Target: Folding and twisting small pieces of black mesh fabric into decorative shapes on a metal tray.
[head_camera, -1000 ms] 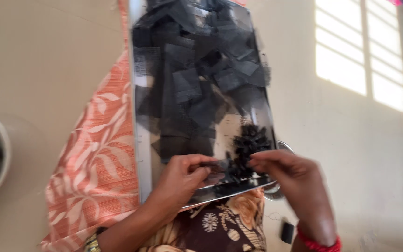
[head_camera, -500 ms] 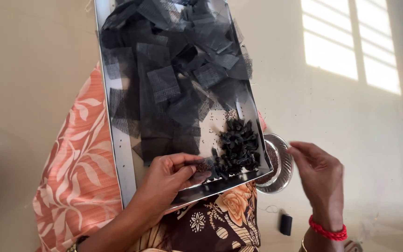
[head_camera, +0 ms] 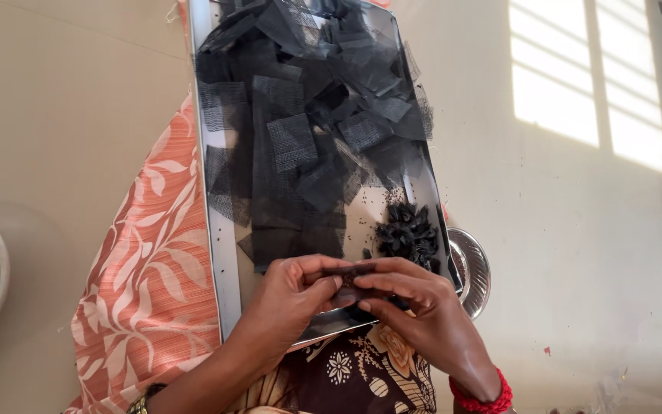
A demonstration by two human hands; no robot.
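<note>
Steel tray [head_camera: 227, 291] holds black net squares [head_camera: 293, 142], dark clump [head_camera: 408, 234]; both hands' grip pinched on small dark piece [head_camera: 354, 277].

The right hand [head_camera: 430, 307] carries a red beaded bracelet [head_camera: 484, 399] at the wrist, the left hand [head_camera: 285, 303] a gold-toned bangle [head_camera: 138, 402]; both forearms are bare.

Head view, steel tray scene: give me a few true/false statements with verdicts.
1. Black mesh fabric squares fill most of the rectangular steel tray. True.
2. The left hand and right hand meet over a small dark piece. True.
3. The small heap of black crinkled bits lies on the floor. False: it lies in the tray.
4. The red beaded bracelet is on the left wrist. False: right wrist.
</note>
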